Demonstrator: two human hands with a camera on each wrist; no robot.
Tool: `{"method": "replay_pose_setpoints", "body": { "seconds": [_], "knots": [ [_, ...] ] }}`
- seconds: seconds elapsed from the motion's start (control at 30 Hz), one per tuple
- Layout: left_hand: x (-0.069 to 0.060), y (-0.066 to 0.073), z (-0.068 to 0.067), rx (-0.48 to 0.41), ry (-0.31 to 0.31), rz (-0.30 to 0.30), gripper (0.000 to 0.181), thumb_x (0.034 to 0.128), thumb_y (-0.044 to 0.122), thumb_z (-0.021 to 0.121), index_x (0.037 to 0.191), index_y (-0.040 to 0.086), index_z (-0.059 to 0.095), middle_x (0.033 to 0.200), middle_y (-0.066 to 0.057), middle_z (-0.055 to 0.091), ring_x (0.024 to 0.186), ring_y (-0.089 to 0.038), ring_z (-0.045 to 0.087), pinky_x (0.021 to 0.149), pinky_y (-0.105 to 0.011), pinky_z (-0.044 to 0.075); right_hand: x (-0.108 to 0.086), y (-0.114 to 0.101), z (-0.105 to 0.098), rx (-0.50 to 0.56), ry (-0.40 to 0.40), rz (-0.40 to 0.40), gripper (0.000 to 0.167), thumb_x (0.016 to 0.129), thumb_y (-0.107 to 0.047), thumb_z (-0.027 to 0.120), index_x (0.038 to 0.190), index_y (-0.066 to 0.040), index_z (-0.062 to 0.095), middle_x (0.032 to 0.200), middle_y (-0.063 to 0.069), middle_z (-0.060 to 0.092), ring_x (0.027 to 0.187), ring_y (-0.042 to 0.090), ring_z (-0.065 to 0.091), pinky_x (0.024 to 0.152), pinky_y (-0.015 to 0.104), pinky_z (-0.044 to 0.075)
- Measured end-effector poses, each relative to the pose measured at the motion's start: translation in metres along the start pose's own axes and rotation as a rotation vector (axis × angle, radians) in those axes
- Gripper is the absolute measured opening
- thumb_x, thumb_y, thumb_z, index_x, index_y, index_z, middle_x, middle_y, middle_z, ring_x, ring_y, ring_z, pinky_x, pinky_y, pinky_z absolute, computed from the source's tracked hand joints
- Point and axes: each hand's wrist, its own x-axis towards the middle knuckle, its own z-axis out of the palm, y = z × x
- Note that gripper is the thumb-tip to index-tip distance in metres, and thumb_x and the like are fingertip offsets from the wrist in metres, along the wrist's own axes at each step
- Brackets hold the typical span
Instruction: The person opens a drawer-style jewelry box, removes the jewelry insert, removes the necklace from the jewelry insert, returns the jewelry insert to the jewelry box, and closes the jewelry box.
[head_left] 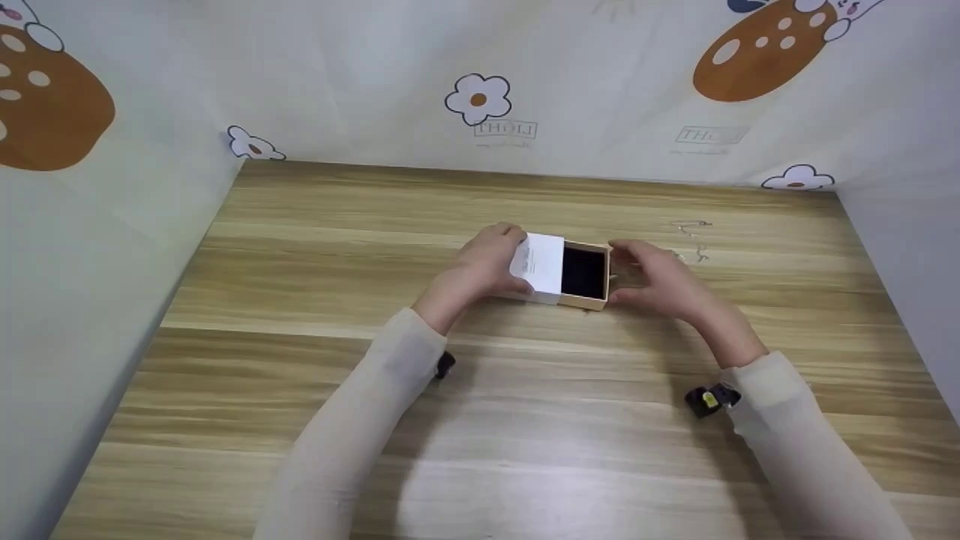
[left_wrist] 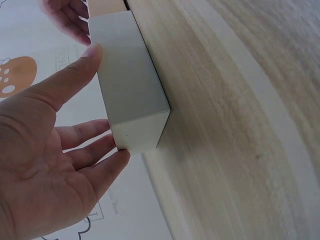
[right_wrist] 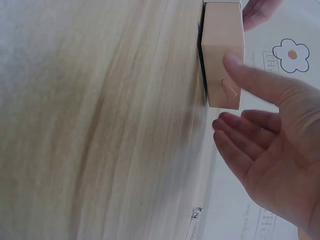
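Note:
A small drawer-style jewelry box lies on the wooden table, its white sleeve (head_left: 544, 262) at left and its tan inner tray (head_left: 606, 277) drawn partly out at right. Black lining (head_left: 583, 271) shows inside the tray. My left hand (head_left: 487, 259) grips the sleeve; in the left wrist view the thumb lies along one side of the sleeve (left_wrist: 131, 70) and fingers touch its end. By the tray's outer end is my right hand (head_left: 656, 281), fingers spread apart. Seen from the right wrist, its thumb overlaps the tray end (right_wrist: 220, 75), where a small pull tab (right_wrist: 230, 91) sticks out; contact is unclear.
Thin silver chains (head_left: 702, 255) lie on the table beyond the right hand. A pale printed cloth (head_left: 360, 90) with flowers hangs along the table's back and sides. Small dark devices sit at both wrists, one at the right cuff (head_left: 709, 400).

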Motion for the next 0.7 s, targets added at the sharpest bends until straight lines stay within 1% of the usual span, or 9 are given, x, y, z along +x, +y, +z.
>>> {"method": "replay_pose_setpoints", "body": {
  "seconds": [0.1,0.17,0.23,0.3,0.43,0.6,0.7],
  "knots": [
    [-0.001,0.000,-0.001,0.008,0.002,0.007,0.087,0.0780,0.036,0.085,0.146,0.003,0.043,0.152,-0.014,0.043,0.143,-0.031,0.039,0.121,-0.039,0.033,0.001,0.000,0.001,0.012,0.042,0.035,0.055,0.086,-0.007,0.075,0.133,0.009,0.052,0.125,0.027,0.064,0.119,0.042,0.060,0.105,0.053,0.048],
    [-0.001,0.000,-0.001,0.012,-0.001,0.010,0.087,0.0781,0.036,0.085,0.147,0.003,0.042,0.153,-0.014,0.042,0.144,-0.031,0.038,0.122,-0.039,0.032,0.002,-0.001,0.002,0.019,0.061,0.049,0.042,0.088,-0.006,0.072,0.125,0.009,0.059,0.117,0.026,0.068,0.111,0.040,0.065,0.099,0.051,0.052],
    [0.000,0.000,-0.001,0.013,-0.004,0.009,0.088,0.0783,0.036,0.085,0.147,0.003,0.042,0.153,-0.015,0.042,0.144,-0.031,0.038,0.122,-0.039,0.031,0.003,-0.001,0.003,0.015,0.080,0.058,0.033,0.089,-0.006,0.072,0.118,0.007,0.063,0.111,0.023,0.070,0.105,0.037,0.068,0.094,0.048,0.055],
    [0.000,0.000,-0.001,0.015,-0.006,0.005,0.088,0.0785,0.037,0.085,0.147,0.003,0.042,0.154,-0.015,0.041,0.145,-0.031,0.037,0.122,-0.039,0.031,0.004,-0.002,0.004,0.003,0.089,0.050,0.026,0.089,-0.006,0.071,0.112,0.006,0.067,0.105,0.022,0.072,0.099,0.035,0.070,0.089,0.046,0.057],
    [0.001,0.000,0.000,0.012,-0.005,0.002,0.087,0.0785,0.036,0.085,0.147,0.003,0.042,0.153,-0.015,0.042,0.144,-0.032,0.038,0.121,-0.039,0.032,0.005,-0.003,0.008,-0.033,0.103,0.053,0.019,0.089,-0.007,0.072,0.105,0.004,0.071,0.099,0.020,0.074,0.093,0.032,0.071,0.084,0.043,0.058],
    [0.000,0.001,0.000,-0.003,0.000,-0.002,0.087,0.0777,0.035,0.086,0.147,0.004,0.043,0.152,-0.015,0.043,0.143,-0.031,0.039,0.121,-0.040,0.033,0.007,-0.004,0.010,-0.068,0.119,0.071,0.017,0.089,-0.010,0.073,0.099,0.003,0.073,0.094,0.019,0.075,0.088,0.030,0.072,0.081,0.042,0.058],
    [0.000,0.001,0.000,-0.005,0.001,-0.003,0.087,0.0775,0.035,0.086,0.146,0.004,0.043,0.151,-0.014,0.043,0.142,-0.031,0.039,0.121,-0.040,0.033,0.008,-0.005,0.011,-0.099,0.133,0.067,0.015,0.089,-0.011,0.073,0.096,0.002,0.073,0.091,0.017,0.076,0.084,0.028,0.071,0.079,0.040,0.057]
  ]
}}
